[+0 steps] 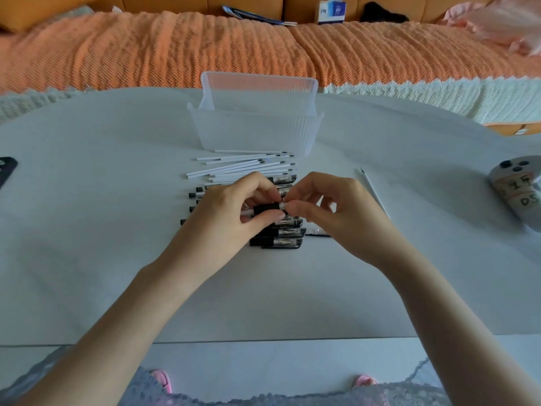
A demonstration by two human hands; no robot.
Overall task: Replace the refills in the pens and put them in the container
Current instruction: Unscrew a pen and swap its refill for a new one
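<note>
My left hand (231,212) grips a pen (266,209) by its black grip section, above a row of several capped black pens (281,240) lying on the white table (117,259). My right hand (330,206) pinches the pen's right end, where a short white piece shows between my fingertips. Several white refills (243,167) lie in a loose pile just behind the pens. A clear ribbed plastic container (254,131) stands behind the refills; I see nothing in it. A single refill (371,190) lies apart to the right.
A dark phone (6,171) lies at the table's left edge. A grey device with labels (518,189) sits at the right edge. An orange-covered sofa (175,51) runs behind the table. A small clear cap (317,232) lies beside the pens.
</note>
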